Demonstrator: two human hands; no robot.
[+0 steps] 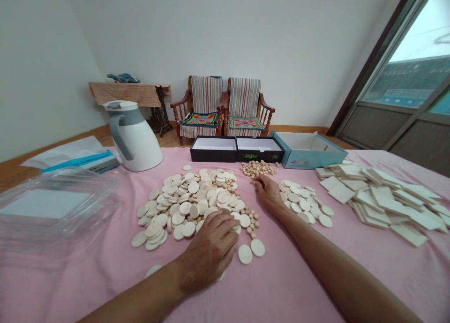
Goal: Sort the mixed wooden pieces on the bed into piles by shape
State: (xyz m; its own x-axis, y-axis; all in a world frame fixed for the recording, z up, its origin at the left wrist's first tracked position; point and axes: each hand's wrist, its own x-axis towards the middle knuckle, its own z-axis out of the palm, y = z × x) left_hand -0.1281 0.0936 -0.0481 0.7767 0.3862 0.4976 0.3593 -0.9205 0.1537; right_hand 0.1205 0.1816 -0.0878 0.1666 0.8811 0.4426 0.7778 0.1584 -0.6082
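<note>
My left hand rests palm down on the near right edge of a heap of pale round wooden discs; its fingers are apart and lie over the discs. Small wooden beads are mixed into the heap and spill along its right side. Reaching farther out, my right hand has its fingers drawn together at the near edge of a separate bead pile. A small wooden bead shows at these fingertips. Beside that hand's right side lies a smaller group of discs.
Square wooden tiles are heaped on the right. Two black boxes and a light blue box line the far edge. On the left stand a white jug and clear plastic trays. Pink cloth covers the table.
</note>
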